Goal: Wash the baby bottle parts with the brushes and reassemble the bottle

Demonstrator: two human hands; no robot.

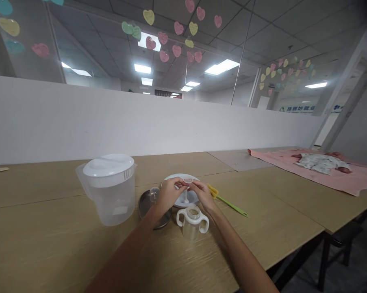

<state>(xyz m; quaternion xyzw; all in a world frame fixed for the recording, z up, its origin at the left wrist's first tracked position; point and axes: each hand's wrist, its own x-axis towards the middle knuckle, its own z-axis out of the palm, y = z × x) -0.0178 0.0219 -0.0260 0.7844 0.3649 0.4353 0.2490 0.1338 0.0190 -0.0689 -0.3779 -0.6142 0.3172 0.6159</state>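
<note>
Above a white bowl [174, 178], my left hand [170, 192] and my right hand [204, 194] pinch a small translucent round piece [187, 180] between them. A white stem-like part [186, 196] shows below the piece, over the bowl. Just in front of the bowl stands a clear cup [192, 229] with two white handles, its top uncovered. A dark round tray [145, 207] lies beside my left hand, with a small clear cap [154, 194] on it. Right of the bowl is a brush [232, 205] with a yellow head and green handle.
A large translucent pitcher [113, 195] with a white lid stands on the left of the wooden table [64, 244]. At the far right, a baby-like figure [320, 162] in patterned clothing lies on a pink cloth [350, 181]. A low white wall [140, 126] runs behind.
</note>
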